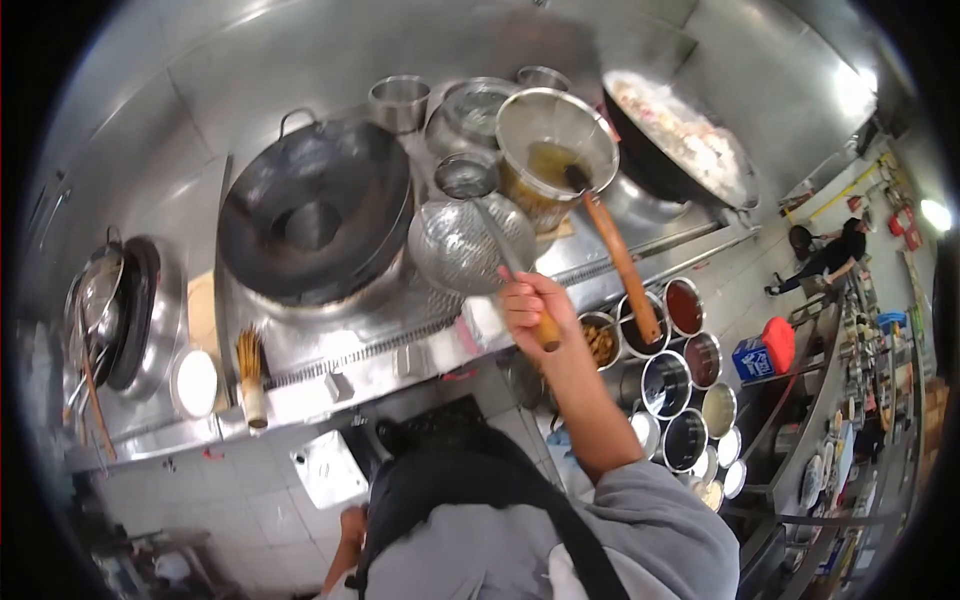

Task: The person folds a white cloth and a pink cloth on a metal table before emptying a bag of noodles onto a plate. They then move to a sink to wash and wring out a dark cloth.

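My right hand (530, 308) is wrapped round the wooden-ended handle of a metal ladle (466, 178), held over the stove top. Below the ladle's bowl is a round perforated strainer (465, 250). Just right of it stands a metal pot (515, 130) with yellowish oil inside. A brown wooden handle (622, 270) slants from the pot's rim toward the jars. To the left, a large black wok (310, 215) sits over a burner with nothing in it. My left hand (352, 522) hangs low beside my apron, its fingers mostly hidden.
Several metal containers of sauces and seasonings (665, 385) stand at the right. Behind them, a second wok (680, 140) holds pale, foamy contents. A bamboo brush (251, 375) and a white bowl (194, 383) are at the left front edge. A person (840, 255) is far right.
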Tool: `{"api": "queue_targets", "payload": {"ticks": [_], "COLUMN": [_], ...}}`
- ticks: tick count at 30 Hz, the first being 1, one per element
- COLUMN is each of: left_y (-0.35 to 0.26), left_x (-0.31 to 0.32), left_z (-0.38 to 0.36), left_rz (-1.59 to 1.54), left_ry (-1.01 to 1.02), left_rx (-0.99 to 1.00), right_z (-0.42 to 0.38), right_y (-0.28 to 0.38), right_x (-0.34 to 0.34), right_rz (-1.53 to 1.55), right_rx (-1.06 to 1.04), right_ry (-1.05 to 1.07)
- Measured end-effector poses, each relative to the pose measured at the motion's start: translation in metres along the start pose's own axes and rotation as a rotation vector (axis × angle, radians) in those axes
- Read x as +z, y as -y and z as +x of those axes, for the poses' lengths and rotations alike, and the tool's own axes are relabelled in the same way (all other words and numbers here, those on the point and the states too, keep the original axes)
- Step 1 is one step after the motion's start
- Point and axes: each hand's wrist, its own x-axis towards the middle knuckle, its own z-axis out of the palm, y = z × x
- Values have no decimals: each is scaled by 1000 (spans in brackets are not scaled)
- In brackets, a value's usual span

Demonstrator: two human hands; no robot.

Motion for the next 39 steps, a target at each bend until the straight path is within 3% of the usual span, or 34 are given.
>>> {"api": "queue_targets", "payload": {"ticks": [2,4,6,8,11,12,17,25,35,39], "left_y": [-8,-21,-65,-137,-229,-250,-350,-371,-372,-367], "left_x": [3,-6,-40,-108,-174,-184,-215,-200,-206,-214], "left_z": [19,40,54,66,85,103,157,187,185,184], "left_rz": [-28,-324,-524,-590,-500,-311,136,73,118,104], "left_ry": [-133,-111,-270,-314,-419,-528,-631,-490,-443,-379], "left_rx": [29,-247,-219,-21,380,608,775,524,509,536], "right_z": [-32,-62,-91,-118,-153,-163,-202,-239,-258,-258], "right_y": [-7,-14,-17,-23,-28,-29,-37,-46,-64,-84], "right_x": [-5,-8,-7,-6,-7,-7,-8,-23,-31,-31], "right_rz": [-88,-126,-171,-356,-390,-400,-384,-404,-669,-644], "right_rx": [-26,-17,-23,-91,-134,-139,-167,-215,-281,-323], "right_ry": [-85,-151,-219,-277,-325,-329,-344,-383,-528,-538]}}
